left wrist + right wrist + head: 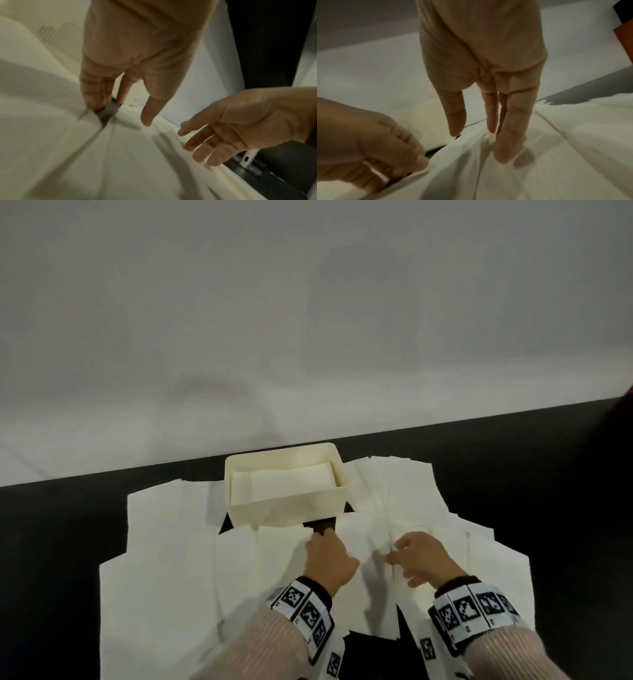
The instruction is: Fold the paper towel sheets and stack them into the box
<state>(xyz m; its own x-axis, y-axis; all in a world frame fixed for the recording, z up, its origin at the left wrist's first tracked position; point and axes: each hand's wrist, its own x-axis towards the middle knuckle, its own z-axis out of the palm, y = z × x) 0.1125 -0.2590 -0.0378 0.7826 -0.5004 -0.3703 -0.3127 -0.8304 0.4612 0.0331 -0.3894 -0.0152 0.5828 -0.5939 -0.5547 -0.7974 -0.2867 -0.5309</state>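
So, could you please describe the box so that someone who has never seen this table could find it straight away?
Start at the black table where its far edge meets the pale wall. Loose white paper towel sheets cover its middle; the box sits at their far edge, just beyond the left hand. It alone stands up: a cream, open-topped tub holding folded sheets.

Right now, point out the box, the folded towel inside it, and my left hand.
box (291, 506): head view, near front wall.
folded towel (291, 479): head view, top face.
left hand (329, 558): head view, back of the hand.
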